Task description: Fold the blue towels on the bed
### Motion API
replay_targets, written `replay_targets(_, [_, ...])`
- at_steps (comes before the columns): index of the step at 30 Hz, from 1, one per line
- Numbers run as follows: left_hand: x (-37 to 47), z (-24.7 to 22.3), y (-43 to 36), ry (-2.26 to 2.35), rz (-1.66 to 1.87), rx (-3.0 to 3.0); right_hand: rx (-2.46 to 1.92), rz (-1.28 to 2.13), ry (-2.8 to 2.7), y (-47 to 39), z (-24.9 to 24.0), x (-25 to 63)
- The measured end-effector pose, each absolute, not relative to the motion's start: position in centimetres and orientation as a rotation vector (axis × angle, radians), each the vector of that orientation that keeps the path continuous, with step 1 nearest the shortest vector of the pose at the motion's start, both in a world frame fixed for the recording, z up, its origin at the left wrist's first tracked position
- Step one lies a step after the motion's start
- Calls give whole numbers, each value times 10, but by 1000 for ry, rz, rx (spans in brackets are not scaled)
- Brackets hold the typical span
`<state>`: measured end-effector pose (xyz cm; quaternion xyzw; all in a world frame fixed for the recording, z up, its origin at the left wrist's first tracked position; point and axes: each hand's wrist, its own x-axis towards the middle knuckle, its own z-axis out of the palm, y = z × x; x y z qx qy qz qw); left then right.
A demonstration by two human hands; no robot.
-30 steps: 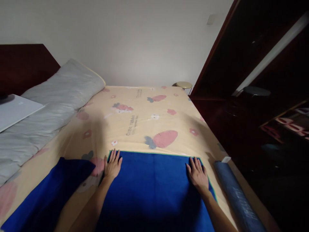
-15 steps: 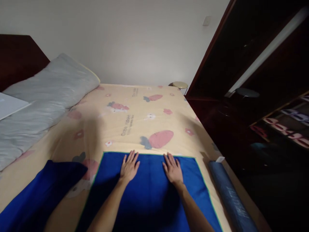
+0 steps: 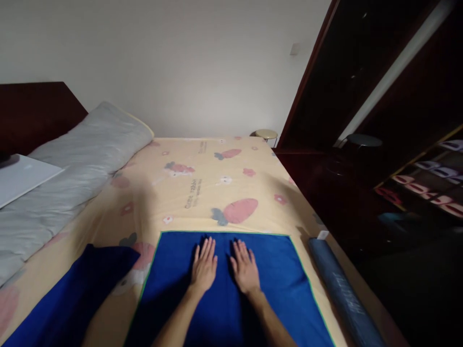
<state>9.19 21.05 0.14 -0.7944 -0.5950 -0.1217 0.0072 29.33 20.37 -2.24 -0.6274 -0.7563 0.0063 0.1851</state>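
Observation:
A blue cloth (image 3: 224, 289) with a green edge lies spread on the bed, its near end out of view. My left hand (image 3: 204, 264) rests palm down on it, left of the middle, fingers stretched out and holding nothing. Right of the middle, my right hand (image 3: 245, 266) is also palm down on the cloth with its fingers apart. Both hands are a little below the cloth's far edge. A second blue cloth (image 3: 79, 294) lies rumpled to the left.
The bed (image 3: 202, 183) has a printed yellow sheet. A dark blue roll (image 3: 340, 289) lies near its right edge. Grey bedding (image 3: 87, 149) with a white board (image 3: 29, 176) on it is at left. Stools (image 3: 266, 134) and a shoe rack (image 3: 427, 183) stand beyond.
Both hands have moved closer together and slightly back from the cloth's far edge, still flat with fingers spread. The camera view has shifted a little.

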Motion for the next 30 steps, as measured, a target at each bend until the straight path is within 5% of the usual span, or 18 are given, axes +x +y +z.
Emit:
replay_targets(4, [97,-10,181,-1883,-339,-2496,-1761,83,-2186,175,-27,287])
replay_targets(13, [-70,-14,129,-2151,-158,-1961,-2151,-112,-1868,115,-50,465])
replay_targets(23, [106,-20,90,-1844,-437,-2393,-1622,-41,-2106,94,-38,253])
replay_targets(30, [37,-38,58,-1913,-405,-2299,-1758,-193,-1965,57,-60,319])
